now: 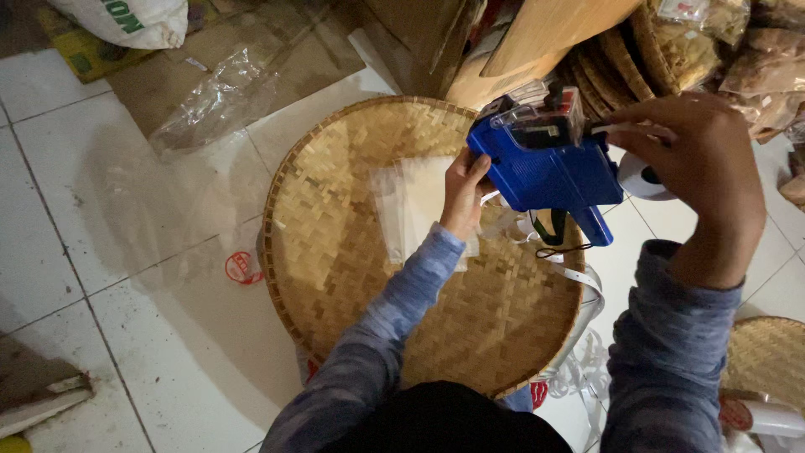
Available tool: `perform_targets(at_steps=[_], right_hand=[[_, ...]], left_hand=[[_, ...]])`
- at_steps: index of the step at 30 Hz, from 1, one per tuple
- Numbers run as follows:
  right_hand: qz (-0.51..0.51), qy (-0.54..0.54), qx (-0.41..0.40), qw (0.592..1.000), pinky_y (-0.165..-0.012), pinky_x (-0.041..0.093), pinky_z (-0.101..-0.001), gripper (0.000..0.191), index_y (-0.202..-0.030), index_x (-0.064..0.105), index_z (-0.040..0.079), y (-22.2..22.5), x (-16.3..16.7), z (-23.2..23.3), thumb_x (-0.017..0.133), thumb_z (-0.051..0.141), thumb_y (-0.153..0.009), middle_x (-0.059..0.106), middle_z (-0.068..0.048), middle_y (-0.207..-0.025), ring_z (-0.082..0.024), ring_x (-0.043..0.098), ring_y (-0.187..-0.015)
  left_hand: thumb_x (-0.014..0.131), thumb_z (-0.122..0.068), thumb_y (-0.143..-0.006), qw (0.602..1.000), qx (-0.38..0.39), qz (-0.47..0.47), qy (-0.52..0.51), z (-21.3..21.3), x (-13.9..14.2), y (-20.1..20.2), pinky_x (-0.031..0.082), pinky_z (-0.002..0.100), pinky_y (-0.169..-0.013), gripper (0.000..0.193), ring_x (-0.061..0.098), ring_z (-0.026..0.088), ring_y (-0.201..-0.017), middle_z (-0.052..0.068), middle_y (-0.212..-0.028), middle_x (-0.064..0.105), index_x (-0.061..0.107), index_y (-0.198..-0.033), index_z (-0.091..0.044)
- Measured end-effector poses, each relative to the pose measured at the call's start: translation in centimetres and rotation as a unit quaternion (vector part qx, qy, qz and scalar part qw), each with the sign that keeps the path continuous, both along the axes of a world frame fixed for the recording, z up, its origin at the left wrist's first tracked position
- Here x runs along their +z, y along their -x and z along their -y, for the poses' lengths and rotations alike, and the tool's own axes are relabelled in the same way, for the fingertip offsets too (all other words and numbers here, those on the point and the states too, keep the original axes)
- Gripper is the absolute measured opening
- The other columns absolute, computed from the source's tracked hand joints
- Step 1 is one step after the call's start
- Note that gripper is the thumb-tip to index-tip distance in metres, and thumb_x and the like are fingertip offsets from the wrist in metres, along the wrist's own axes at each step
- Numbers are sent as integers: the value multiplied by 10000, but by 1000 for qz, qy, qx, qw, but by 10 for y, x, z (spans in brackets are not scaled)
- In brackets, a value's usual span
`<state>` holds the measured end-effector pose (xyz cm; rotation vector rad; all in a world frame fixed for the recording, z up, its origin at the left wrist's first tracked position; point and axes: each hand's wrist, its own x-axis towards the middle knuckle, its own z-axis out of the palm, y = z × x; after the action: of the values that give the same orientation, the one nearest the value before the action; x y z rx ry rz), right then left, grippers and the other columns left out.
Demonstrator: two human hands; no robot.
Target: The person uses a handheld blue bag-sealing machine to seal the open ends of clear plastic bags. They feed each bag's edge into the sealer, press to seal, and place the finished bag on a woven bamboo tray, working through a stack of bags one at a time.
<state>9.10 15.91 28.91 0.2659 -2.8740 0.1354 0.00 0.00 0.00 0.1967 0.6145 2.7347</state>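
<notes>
My left hand (465,193) grips the left side of a blue label gun (549,164) held above a round woven bamboo tray (335,252). My right hand (696,168) is curled over the gun's right end, fingers closed at its top near the clear cover. A white label roll (641,178) peeks out below my right hand. A strip of white backing tape (587,281) trails down from the gun over the tray's right rim. Clear plastic bags (411,205) lie flat on the tray under my left wrist.
White tiled floor (109,218) lies left. A crumpled clear plastic sheet (218,101) and cardboard sit at the top. Stacked woven trays and packed snack bags (704,42) fill the top right. Another woven tray (767,356) sits at bottom right.
</notes>
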Motion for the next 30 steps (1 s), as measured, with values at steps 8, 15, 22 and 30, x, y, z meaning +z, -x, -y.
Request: perform_targets(at_steps=[8,15,22,30], right_hand=[[-48,28,-8,998,-608,531,-360,200,-1096,787,7,-3,25,27,809,29,-899,747,-178,-943,-240,709,-756],[-46,105,48,992,-896,550,-345,186,-1115,755,32,3,19,-15,775,-14,-936,748,-112,-1064,-190,704,-961],[-18,103,50,993,-1279,379,-521,216,-1102,757,33,8,8,-38,792,88,-896,748,-107,-1072,-183,716,-1007],[13,202,18,979,-1080,495,-471,473,-1296,660,79,5,6,-64,777,287,-888,682,-81,-1215,-185,667,-1147]], left_hand=[[797,-269,-911,996,79,-13,44,-1,19,-16,628,382,-839,590,686,183,-1011,99,-1194,659,557,-1374,6],[875,-135,-832,964,219,-78,130,-2,67,-62,578,313,-927,682,658,164,-1065,100,-1197,654,565,-1420,18],[898,-110,-818,930,288,-158,165,12,94,-75,559,287,-980,629,630,130,-1092,31,-1199,619,599,-1362,-13],[903,-134,-811,917,312,-168,181,16,96,-73,551,287,-995,633,624,120,-1072,22,-1219,616,609,-1361,-24]])
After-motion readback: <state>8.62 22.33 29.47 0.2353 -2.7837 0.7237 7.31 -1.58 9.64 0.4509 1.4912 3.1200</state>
